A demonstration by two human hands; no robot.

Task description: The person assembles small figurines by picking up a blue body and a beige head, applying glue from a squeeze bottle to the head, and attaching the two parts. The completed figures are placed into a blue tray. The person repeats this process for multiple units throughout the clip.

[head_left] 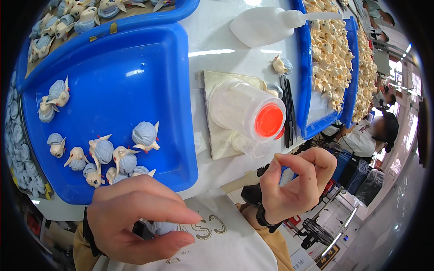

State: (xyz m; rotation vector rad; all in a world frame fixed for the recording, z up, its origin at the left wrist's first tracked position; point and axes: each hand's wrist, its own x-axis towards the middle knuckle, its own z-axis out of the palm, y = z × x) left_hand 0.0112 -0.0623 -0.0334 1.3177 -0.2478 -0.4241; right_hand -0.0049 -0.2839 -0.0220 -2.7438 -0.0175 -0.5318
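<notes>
Left hand (124, 217) grasps a doll head (162, 227) (blue side up, axis hidden); right hand (296, 183) pinches, contents unclear.

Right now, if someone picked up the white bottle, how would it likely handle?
The bottle would probably flex when squeezed: its walls look like translucent plastic. Its smooth surface may feel slippery. The long, thin spout could snag if swung. Its fill can't be made out, so its weight is uncertain.

White squeeze bottle (261, 28), upper middle — co-worker (363, 141), right.
</notes>
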